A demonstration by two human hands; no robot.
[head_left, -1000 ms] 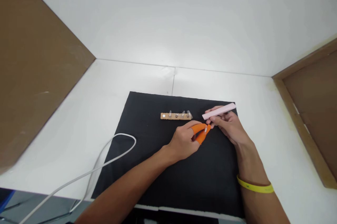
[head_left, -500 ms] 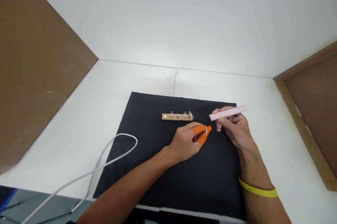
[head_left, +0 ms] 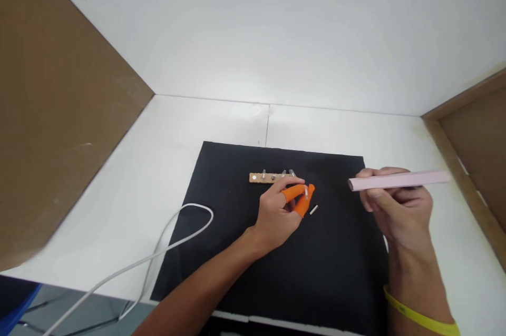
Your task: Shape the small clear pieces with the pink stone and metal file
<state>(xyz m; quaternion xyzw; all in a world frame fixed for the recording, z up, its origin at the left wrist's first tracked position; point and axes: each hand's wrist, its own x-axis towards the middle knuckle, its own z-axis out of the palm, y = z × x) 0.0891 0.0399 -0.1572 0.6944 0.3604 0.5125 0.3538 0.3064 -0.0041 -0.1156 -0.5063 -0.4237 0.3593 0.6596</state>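
My left hand point(head_left: 279, 215) wears orange finger covers on thumb and fingers. Its fingertips pinch a small clear piece point(head_left: 306, 193), too small to name surely, though it looks like a tiny tube. Just right of the thumb, a short pale stick point(head_left: 313, 209) lies on the black mat point(head_left: 332, 273). Behind the left hand is a narrow tan strip point(head_left: 259, 178) with holes and several small clear tubes standing in it; the hand covers its right end. My right hand point(head_left: 399, 209), farther right, grips a long pale pink bar point(head_left: 399, 180) with a dark near end.
A white cable point(head_left: 203, 225) loops over the mat's left edge and runs off the table. Brown panels stand at the left point(head_left: 71, 104) and right point(head_left: 470, 125), with a white wall point(head_left: 256, 30) behind. Below the table's front edge at left a blue chair point(head_left: 19, 294) shows.
My right hand has moved right with the pink bar, away from my left hand. The pale stick now shows beside my left thumb. My left hand still pinches the clear piece.
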